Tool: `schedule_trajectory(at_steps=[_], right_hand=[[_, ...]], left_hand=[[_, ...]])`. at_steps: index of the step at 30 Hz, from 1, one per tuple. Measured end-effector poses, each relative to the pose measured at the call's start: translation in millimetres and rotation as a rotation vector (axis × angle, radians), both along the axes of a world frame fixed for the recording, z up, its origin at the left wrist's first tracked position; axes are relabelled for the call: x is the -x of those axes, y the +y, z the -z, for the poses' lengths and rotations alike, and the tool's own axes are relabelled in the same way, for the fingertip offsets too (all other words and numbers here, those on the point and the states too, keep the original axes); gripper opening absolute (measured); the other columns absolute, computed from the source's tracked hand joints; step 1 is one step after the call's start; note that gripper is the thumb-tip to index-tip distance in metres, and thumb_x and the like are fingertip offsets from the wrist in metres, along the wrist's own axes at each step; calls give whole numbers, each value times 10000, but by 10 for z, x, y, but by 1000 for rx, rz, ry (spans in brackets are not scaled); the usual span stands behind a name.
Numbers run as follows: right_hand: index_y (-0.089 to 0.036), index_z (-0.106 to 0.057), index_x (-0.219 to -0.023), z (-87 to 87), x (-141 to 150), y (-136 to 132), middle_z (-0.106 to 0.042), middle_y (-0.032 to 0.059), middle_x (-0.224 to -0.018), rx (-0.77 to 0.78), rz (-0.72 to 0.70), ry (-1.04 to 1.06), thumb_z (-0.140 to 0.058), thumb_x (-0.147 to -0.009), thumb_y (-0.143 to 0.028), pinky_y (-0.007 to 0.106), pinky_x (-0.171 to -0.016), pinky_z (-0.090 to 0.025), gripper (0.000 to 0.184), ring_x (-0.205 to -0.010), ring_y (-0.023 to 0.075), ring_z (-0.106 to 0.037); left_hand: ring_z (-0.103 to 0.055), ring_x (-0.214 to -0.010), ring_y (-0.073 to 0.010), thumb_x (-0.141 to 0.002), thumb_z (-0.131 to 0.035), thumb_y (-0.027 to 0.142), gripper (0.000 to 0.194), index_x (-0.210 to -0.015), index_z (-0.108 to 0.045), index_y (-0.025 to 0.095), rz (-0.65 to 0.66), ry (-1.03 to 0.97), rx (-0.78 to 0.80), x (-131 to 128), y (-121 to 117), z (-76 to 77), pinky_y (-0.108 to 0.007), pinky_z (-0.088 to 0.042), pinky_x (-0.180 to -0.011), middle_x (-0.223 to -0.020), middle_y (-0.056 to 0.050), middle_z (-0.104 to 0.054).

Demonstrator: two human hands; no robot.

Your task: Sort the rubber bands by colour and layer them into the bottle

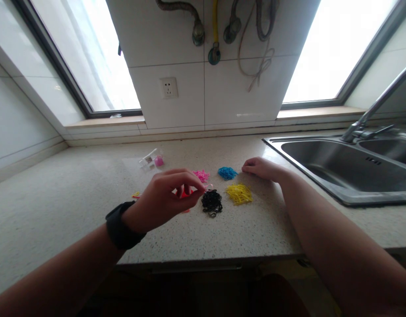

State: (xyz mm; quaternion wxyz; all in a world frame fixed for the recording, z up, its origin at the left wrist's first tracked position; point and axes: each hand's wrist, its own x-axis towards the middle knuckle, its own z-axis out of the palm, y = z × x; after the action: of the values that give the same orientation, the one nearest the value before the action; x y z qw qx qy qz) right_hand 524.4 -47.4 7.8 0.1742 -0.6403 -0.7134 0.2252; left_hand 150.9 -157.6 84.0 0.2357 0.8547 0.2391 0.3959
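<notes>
My left hand [174, 193], with a black band [122, 226] on its wrist, is raised in front of the piles. Its thumb and forefinger pinch a small pale loop [209, 187], too small to name surely. Just beyond the fingertips lies a pile of small black pieces [212, 201]. My right hand [257, 168] rests low at the counter, fingers pressed together beside a blue pile [227, 173]; what they hold, if anything, cannot be made out. Yellow pieces [239, 194] lie nearer me, pink pieces [201, 175] farther back. Red pieces [186, 193] are partly hidden behind my left hand.
Clear plastic packaging with a pink round item [159, 160] lies at the back left. A few orange and yellow bits [136, 195] are left of my left hand. The steel sink [321, 171] with its tap [357, 127] is at right. A tiled wall holds a socket [169, 87].
</notes>
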Motion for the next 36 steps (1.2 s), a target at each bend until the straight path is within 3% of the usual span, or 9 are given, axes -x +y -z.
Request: schedule_trajectory(at_steps=[4, 9, 13, 21, 24, 30, 36], right_hand=[[-173, -721, -850, 4, 2, 3, -654, 51, -730, -5, -4, -4, -603, -828, -445, 300, -588, -395, 297, -646, 169, -535], [-178, -725, -852, 31, -14, 19, -658, 45, -732, -9, 3, 8, -610, -821, -466, 297, -588, -395, 312, -643, 166, -530], [-185, -733, -865, 30, -21, 21, -657, 47, -734, 1, -7, 5, -602, -826, -466, 298, -583, -394, 313, -644, 169, -532], [-185, -729, -859, 33, -17, 25, -656, 48, -733, -9, 0, -11, -596, -837, -452, 297, -583, -394, 299, -648, 169, -534], [-185, -729, -862, 25, -11, 18, -658, 50, -735, -7, -5, -7, -594, -839, -444, 296, -581, -398, 293, -648, 170, -533], [-174, -733, -874, -3, 11, 1, -657, 56, -742, 7, 2, 15, -616, -829, -444, 292, -582, -399, 298, -653, 168, -529], [-163, -730, -887, -11, 18, -6, -633, 46, -725, 30, 6, 37, -611, -825, -481, 283, -565, -378, 346, -634, 155, -507]], left_hand=[[-644, -745, -129, -849, -704, 164, 116, -943, -727, 228, 31, 16, -184, -5, -58, -53, -251, -526, -634, -935, -51, -736], [-646, -747, -133, -826, -723, 139, 151, -934, -738, 243, 56, -2, -224, -4, -94, -81, -253, -517, -618, -920, -45, -744], [-601, -674, -116, -830, -731, 189, 68, -889, -726, 222, 40, -136, -13, -43, -99, -26, -239, -478, -550, -870, -47, -716], [-434, -489, -41, -769, -799, 299, 165, -849, -703, 192, 55, -497, 781, -133, 3, 73, -160, -342, -414, -698, 16, -625], [-444, -517, -33, -754, -808, 273, 166, -843, -701, 182, 56, -607, 949, -138, 42, 80, -136, -331, -417, -748, 10, -634], [-449, -542, -34, -745, -818, 245, 176, -849, -700, 167, 72, -627, 1050, -135, 82, 125, -131, -317, -422, -751, 11, -618], [-416, -526, -41, -760, -807, 283, 191, -876, -708, 167, -33, -476, 879, -39, 321, 291, -155, -298, -436, -701, 18, -584]])
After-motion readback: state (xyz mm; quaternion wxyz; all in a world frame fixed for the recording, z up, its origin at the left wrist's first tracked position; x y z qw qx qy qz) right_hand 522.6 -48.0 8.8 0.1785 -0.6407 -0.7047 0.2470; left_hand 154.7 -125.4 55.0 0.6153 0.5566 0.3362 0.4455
